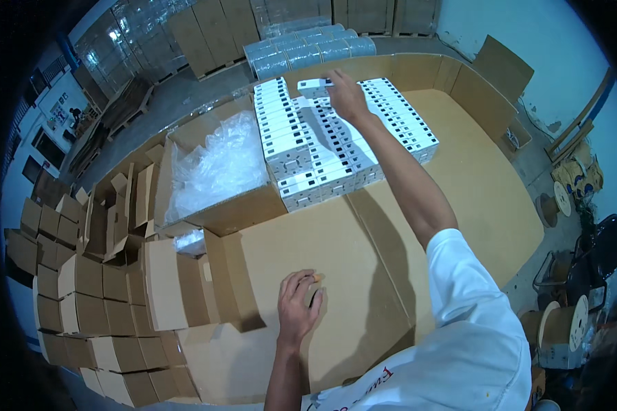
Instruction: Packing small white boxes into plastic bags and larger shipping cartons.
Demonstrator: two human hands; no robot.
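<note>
I am pinching one white box [314,87] in my right hand [347,98] at 12 o'clock over the stacked rows [322,147], several already laid, much cardboard [459,178] bare, while my left hand [298,305] is resting spread flat at 6 o'clock.

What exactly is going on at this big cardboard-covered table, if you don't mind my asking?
A person is reaching far across the cardboard-covered table with the right hand, holding one small white box above the rows of white boxes. The left hand rests flat on the cardboard. An open carton lined with clear plastic stands beside the rows, with folded cartons stacked at the left.
</note>
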